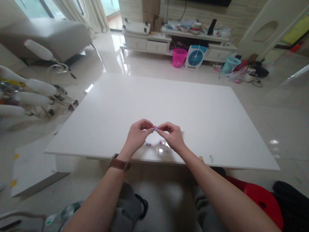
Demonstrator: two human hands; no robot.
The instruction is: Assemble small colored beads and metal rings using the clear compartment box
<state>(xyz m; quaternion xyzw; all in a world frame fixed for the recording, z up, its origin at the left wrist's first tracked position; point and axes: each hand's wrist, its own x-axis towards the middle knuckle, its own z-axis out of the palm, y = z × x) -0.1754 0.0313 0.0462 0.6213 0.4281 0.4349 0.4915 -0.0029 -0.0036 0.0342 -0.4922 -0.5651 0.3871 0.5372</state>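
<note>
Pinched between the fingertips of both hands are small pink and blue beads (pixel 155 128), held just above the white table (pixel 167 99). My left hand (pixel 139 134) closes on them from the left, a brown watch strap (pixel 119 163) at its wrist. From the right my right hand (pixel 172 135) grips the same beads, thumb and index finger together. Whether a string runs through them is too small to make out. Below the hands lie more pink and blue beads (pixel 148 144) beside a clear plastic box (pixel 164 149), which my right hand partly covers.
Small gold-coloured pieces (pixel 183 135) lie behind my right hand. Near the table's front edge are a gold item (pixel 201 158) and a small clear item (pixel 211 158). A red stool (pixel 263 201) stands at the right; beyond the table are a pink basket (pixel 179 58) and a fan (pixel 196 56).
</note>
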